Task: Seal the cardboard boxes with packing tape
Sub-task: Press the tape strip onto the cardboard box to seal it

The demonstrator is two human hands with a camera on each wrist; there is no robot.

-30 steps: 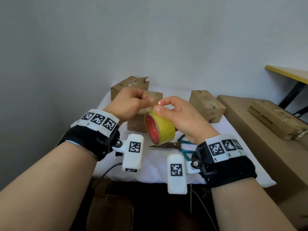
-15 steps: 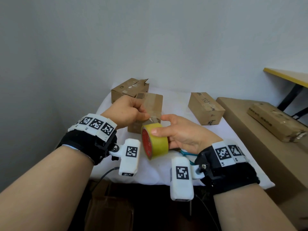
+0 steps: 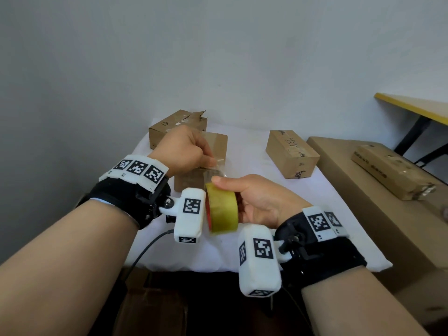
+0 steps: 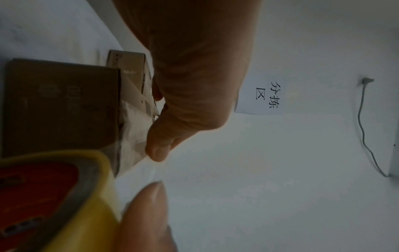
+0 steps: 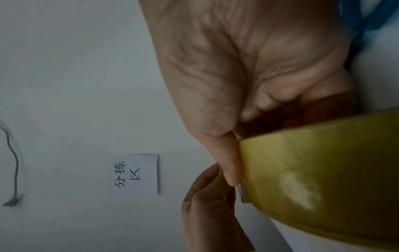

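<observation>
Tape roll [image 3: 221, 209]: yellow, red core. Boxes behind tape roll [image 3: 291, 154]: brown cardboard. Tablecloth [image 3: 322, 190] under them: white. Wristbands beside tape roll [image 3: 140, 167]: white, black square-code markers.

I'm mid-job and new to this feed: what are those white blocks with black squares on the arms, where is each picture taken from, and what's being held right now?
No machine here: a person works with two bare hands. The white blocks are cameras strapped to black wrist bands, marked with printed square codes. The big picture comes from a camera on the head, looking down; the two dim ones look along each hand from the wrists.

The right hand grips a yellow tape roll with a red core. The left hand pinches the free end of clear tape stretched out from the roll.

On the white-covered table lie three cardboard boxes: one with a torn flap at the back, one under the hands, one to the right. A fourth box rests on a brown surface beside the table.
</observation>
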